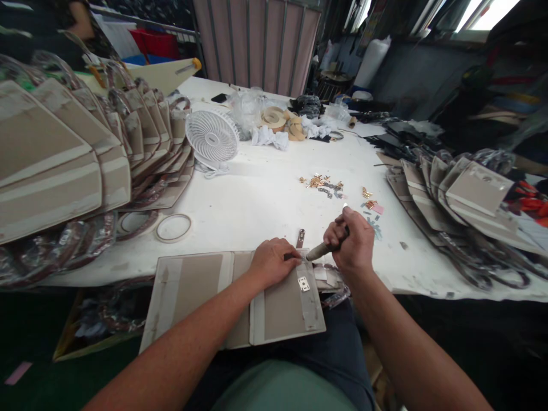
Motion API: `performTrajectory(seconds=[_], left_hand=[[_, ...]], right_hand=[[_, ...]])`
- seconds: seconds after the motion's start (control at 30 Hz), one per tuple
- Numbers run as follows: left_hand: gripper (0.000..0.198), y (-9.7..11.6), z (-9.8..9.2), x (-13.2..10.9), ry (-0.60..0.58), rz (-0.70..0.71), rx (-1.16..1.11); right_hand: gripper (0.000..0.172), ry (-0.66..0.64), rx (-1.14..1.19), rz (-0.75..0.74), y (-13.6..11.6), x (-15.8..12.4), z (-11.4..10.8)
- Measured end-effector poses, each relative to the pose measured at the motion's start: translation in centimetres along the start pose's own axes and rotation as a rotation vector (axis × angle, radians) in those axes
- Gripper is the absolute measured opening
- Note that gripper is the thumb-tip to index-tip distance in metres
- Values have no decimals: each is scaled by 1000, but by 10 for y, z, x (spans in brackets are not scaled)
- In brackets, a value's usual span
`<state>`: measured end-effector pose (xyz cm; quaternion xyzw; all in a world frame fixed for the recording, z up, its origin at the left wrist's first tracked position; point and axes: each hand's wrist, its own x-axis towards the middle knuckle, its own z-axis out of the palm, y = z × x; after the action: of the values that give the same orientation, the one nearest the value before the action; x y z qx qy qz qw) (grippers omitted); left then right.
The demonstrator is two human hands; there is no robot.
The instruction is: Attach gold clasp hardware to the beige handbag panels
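Note:
A stiff beige bag body (278, 319) lies spread at the table's front edge, over my lap. My left hand (274, 264) rests on it with fingers bent together near its upper right corner; what the fingertips pinch is hidden. My right hand (353, 237) is wrapped round a short stick-like tool (319, 252) with a grey blunt end. That end meets the bag body right beside my left fingertips. A small silver metal plate (303, 283) sits on the pale strip below them. Above the top edge sticks up a brown tab (301, 237) with metal on it.
Stacked beige bag bodies stand left (115, 142) and right (458, 194). Small gold fittings (319, 181) and grey metal pieces lie mid-table. A white fan (213, 137), tape rolls (173, 228) and crumpled wrapping (269, 137) are farther off. At upper left, a person's arm (81, 20) shows.

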<state>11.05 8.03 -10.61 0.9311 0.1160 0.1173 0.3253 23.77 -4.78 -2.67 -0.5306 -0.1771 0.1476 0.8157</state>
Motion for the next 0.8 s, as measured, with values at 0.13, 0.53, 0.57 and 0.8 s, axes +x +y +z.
performTrajectory(seconds=[0.13,0.53,0.57,0.8], left_hand=[[8,-1,0,1,-20,-11,-13],[34,7,-6,5,-44,-175,5],[34,7,-9,7,-64,-179,4],[19,8,-34,21,-252,-235,45]], right_hand=[[35,74,93,31,21,5,-7],[41,-217,-315,-153,20,-22,7],[40,-271,-381,-187,18,-24,10],[42,-374,-463,-240,12,-32,7]])
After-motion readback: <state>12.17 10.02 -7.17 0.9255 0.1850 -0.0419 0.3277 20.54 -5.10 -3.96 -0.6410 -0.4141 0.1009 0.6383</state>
